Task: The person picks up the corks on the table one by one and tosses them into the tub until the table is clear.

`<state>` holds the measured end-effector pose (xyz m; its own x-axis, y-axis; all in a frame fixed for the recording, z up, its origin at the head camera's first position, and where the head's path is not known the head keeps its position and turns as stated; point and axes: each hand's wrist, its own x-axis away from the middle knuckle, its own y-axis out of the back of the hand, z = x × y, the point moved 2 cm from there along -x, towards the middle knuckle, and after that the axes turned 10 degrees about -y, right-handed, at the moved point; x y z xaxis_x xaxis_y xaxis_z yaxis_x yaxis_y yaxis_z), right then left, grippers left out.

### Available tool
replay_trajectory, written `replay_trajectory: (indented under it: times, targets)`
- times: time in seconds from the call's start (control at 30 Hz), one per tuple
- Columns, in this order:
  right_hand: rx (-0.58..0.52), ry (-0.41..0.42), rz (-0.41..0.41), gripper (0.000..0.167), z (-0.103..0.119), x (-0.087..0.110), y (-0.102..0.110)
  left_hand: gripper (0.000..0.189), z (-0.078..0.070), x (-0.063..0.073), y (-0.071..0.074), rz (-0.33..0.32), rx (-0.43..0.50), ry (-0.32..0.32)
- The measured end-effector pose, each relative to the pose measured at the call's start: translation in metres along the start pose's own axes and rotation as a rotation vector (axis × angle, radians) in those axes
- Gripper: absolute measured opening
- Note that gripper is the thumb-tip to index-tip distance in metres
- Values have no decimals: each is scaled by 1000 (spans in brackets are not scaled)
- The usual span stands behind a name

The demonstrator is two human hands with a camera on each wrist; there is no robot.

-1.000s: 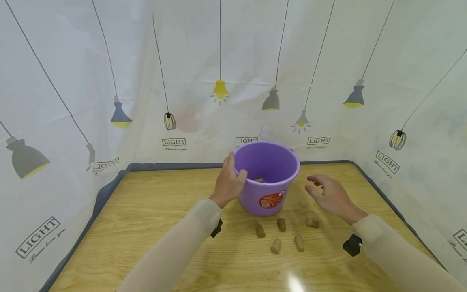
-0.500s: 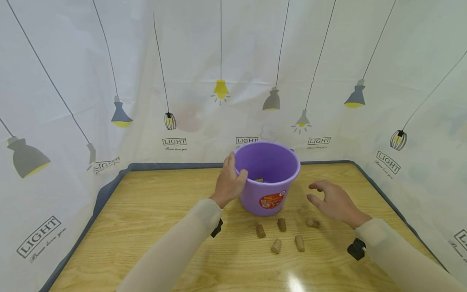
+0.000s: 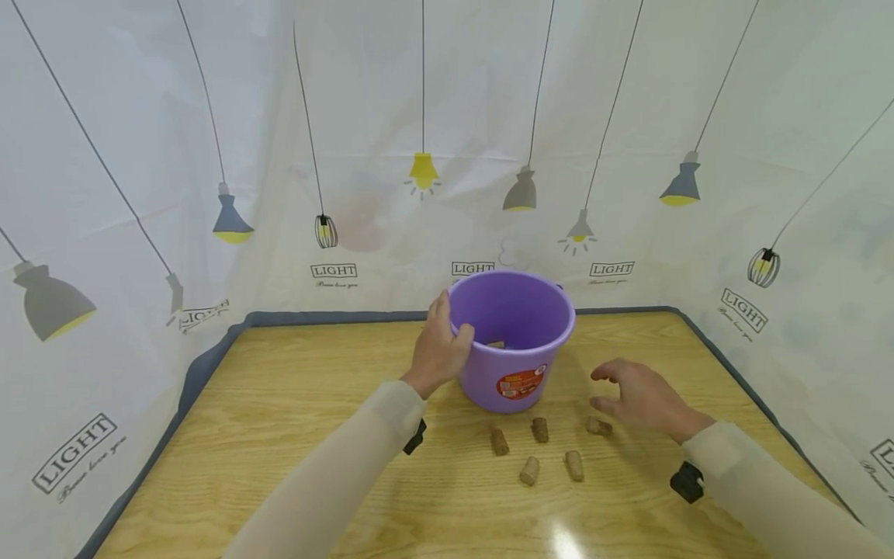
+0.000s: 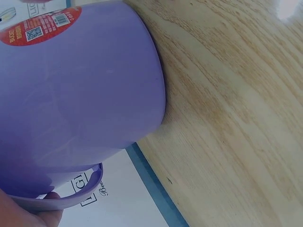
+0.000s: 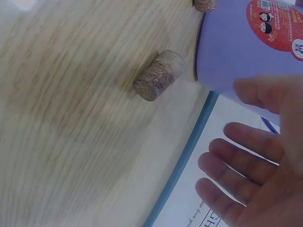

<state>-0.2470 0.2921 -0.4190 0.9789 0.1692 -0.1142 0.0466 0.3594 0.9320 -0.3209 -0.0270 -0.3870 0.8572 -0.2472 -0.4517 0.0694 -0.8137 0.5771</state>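
A purple bucket (image 3: 489, 380) with a red oval label stands upright on the wooden table. My left hand (image 3: 438, 351) grips its rim on the left side; in the left wrist view the fingers (image 4: 51, 215) are at the bucket's handle (image 4: 80, 195). One cork (image 3: 496, 344) shows inside the bucket. To the bucket's right, my right hand (image 3: 642, 394) hovers with fingers spread and holds nothing. Just below its fingertips lies a cork (image 3: 598, 425), also seen in the right wrist view as a speckled cork (image 5: 159, 75).
More corks lie in front of the bucket: a darker cork (image 3: 540, 429), a cork at left (image 3: 499, 442), a near cork (image 3: 529, 470) and a paler cork (image 3: 573, 466). A curtain (image 3: 391, 225) printed with lamps hangs behind the table (image 3: 293, 404).
My right hand has moved down and slightly right, away from the bucket and closer to the rightmost cork. The left hand and bucket stay in place.
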Motion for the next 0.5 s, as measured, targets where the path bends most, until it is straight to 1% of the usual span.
replay_trajectory:
  times: [0.17,0.27,0.37,0.5]
  targets:
    - [25,24,70,36,-1,1,-5,81,1,0,0,0,-3,-4]
    - [24,10,110,36,0,2,-7,82,2,0,-1,1,-4,-6]
    - [31,-11,132,37,1,4,-8,82,1,0,-1,2,-4,-7]
    - [52,-11,140,36,3,5,-8,82,1,0,0,5,-4,-6]
